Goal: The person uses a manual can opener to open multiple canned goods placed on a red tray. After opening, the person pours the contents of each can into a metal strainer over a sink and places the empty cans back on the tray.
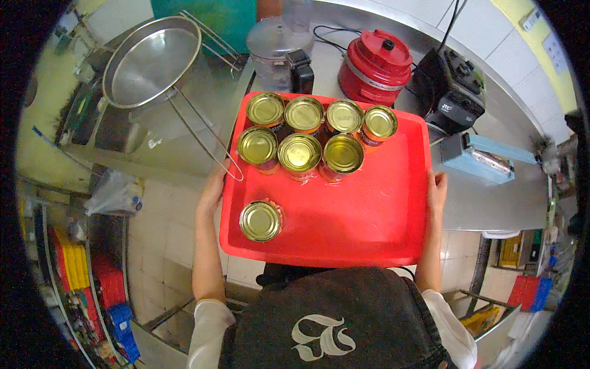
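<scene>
A red plastic tray [368, 217] is held level in front of my body by both hands. My left hand [213, 188] grips its left side, its fingers mostly hidden by the rim. On the opposite side, my right hand [437, 188] holds the edge. Several tin cans with gold-coloured ends and orange labels, such as the can [299, 153], stand in two rows at the tray's far left. Apart from them, a single can [260, 221] stands near the close left corner. The wire handle of a round metal strainer [152, 64] overlaps the tray's left rim in view.
Beyond the tray are a food processor bowl [276, 50], a red appliance base [377, 69] and a black JTC blender base [454, 87]. A light-blue sealer-like device [479, 159] lies on the steel counter [498, 203] at right. A plastic bag [113, 193] hangs at left.
</scene>
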A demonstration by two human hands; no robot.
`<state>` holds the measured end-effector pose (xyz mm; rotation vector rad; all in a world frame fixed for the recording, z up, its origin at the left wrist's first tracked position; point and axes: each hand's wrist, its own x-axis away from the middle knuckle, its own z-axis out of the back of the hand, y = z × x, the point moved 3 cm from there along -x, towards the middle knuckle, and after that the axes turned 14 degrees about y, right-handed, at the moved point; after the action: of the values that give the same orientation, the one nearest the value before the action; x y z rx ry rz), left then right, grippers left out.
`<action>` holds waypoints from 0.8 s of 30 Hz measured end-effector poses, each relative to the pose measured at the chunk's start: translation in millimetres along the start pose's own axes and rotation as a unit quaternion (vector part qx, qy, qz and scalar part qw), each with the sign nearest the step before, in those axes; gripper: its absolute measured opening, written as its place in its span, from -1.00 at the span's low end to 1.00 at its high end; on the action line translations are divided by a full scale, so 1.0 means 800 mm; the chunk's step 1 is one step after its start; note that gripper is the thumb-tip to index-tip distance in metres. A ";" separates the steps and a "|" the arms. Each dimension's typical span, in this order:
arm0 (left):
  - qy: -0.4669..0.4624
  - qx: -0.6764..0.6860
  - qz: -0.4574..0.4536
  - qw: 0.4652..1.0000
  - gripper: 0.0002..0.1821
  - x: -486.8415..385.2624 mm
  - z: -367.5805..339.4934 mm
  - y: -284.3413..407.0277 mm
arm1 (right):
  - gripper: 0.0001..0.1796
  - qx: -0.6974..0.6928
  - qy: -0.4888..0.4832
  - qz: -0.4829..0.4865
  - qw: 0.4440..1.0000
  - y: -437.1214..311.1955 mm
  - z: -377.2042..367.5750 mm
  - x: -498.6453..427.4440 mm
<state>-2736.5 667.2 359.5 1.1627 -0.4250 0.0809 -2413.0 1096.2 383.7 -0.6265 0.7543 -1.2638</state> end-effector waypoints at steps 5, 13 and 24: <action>-0.065 0.135 -0.079 0.985 -0.59 -0.016 0.039 0.052 | -0.42 -0.089 -0.128 0.196 0.968 -0.094 -0.038 0.085; -0.087 0.319 -0.023 0.943 -0.45 0.001 0.038 0.103 | -0.02 -0.283 -0.157 0.123 0.938 -0.134 -0.151 0.186; 0.023 0.235 -0.020 0.972 -0.43 0.012 0.159 0.077 | -0.08 -0.259 -0.116 0.137 0.949 -0.152 -0.137 0.180</action>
<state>-2781.0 575.6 458.4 1.6320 -0.3495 0.1800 -2553.4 929.6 388.5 -1.0373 0.9445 -0.7162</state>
